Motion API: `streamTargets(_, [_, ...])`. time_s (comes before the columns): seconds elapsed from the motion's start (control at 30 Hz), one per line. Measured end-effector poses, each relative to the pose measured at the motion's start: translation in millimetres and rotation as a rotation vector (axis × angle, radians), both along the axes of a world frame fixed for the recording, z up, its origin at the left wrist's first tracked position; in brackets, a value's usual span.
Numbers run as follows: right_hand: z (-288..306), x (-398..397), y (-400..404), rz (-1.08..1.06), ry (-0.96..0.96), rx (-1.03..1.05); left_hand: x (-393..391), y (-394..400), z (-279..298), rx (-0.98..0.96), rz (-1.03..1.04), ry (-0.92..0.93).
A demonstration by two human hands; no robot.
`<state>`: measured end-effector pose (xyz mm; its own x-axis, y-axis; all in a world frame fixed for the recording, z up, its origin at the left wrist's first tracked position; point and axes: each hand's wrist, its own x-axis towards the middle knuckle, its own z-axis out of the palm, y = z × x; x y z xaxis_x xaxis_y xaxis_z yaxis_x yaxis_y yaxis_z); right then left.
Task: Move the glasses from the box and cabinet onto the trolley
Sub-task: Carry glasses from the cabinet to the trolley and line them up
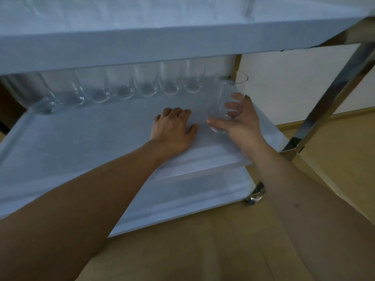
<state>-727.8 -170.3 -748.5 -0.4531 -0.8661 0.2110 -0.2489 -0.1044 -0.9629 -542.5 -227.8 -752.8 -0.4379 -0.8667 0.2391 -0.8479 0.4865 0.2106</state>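
White shelves of the trolley are framed by metal legs over a wooden floor. A clear glass is gripped by the right hand above the middle shelf, beside a back row of glasses. The left hand is pressed on the shelf, fingers loosely bent.

Trolley shelves: white, matt, smooth, plastic-looking. Trolley frame post: polished metal, shiny, mirror-like. Caster: bright metal bracket, glossy. Row of glasses at back of middle shelf: clear glass, smooth, faint glints. Glass in right hand: same clear, glossy glass. Floor: light wood-look, smooth, satin sheen. Wall: white, matt.
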Motion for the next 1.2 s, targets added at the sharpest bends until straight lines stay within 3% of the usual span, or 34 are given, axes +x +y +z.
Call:
streamTargets(0.43, [-2.2, -29.8, -32.3, -0.036, 0.074, 0.037, -32.5, -9.7, -14.0, -0.023, 0.045, -0.065])
streamTargets(0.7, [23.7, -48.5, -117.1, -0.154, 0.175, 0.012, -30.4, -10.4, -16.2, -0.053, 0.041, -0.071])
streamTargets(1.2, [5.2, -65.7, -191.2, -0.034, 0.070, 0.057, -31.6, -13.8, -19.7, -0.076, 0.052, -0.072])
